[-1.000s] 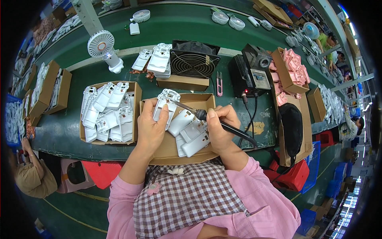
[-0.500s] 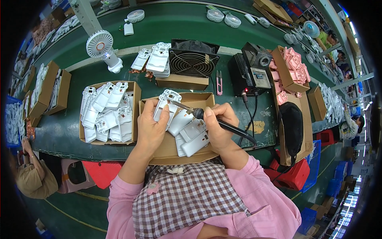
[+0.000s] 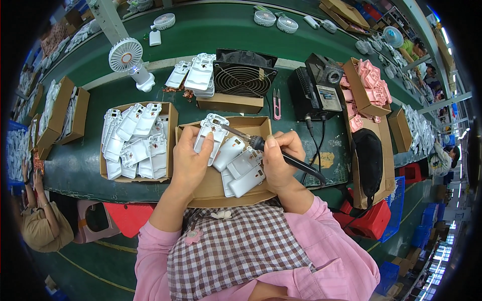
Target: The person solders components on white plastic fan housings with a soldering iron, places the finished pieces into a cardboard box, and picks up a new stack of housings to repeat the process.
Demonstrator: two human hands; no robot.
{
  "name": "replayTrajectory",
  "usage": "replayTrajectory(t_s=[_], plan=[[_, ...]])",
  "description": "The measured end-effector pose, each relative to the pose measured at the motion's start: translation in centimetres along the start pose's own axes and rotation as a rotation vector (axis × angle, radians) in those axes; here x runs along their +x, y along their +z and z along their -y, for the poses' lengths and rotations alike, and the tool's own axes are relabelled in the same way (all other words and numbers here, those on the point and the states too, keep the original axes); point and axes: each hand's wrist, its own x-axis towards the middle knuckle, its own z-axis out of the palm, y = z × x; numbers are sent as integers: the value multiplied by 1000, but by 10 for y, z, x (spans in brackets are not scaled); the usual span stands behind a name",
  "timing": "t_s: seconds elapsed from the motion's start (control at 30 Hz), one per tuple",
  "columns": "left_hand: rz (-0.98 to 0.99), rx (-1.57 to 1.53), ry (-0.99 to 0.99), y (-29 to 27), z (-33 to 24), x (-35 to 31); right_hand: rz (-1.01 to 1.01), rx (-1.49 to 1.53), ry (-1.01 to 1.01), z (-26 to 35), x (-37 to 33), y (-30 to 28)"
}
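Observation:
My left hand grips a white plastic housing by its sides, tilted over an open cardboard box. In my right hand is a soldering iron, held like a pen. Its metal tip points left and reaches the upper part of the housing; whether it touches is too small to tell. Beneath my hands, several more white housings lie in the box. A second box to the left holds a heap of similar housings with small coppery parts on some.
Behind the box stand a black fan and stacked white housings. Pink snips lie beside a black soldering station, whose cable hangs near my right hand. Pink parts fill a box at right. A white handheld fan stands at left.
The soldering iron and my right hand have shifted slightly right and down. Small fans on the green belt behind have moved left. At far left, another person's hands have moved.

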Motion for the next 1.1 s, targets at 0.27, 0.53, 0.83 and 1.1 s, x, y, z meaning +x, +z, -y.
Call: replayTrajectory(t_s=[0.27,0.53,0.83,1.1], plan=[[-114,220,411,4,10,5,8,-2,-1,3,-2,2],[-24,-148,-22,2,-14,-3,67,-198,37,3,-1,1],[-58,-121,-30,3,-16,-4,107,-319,-41,1,1,1],[-52,-116,-27,3,-17,-6,129,-330,-28,4,1,3]])
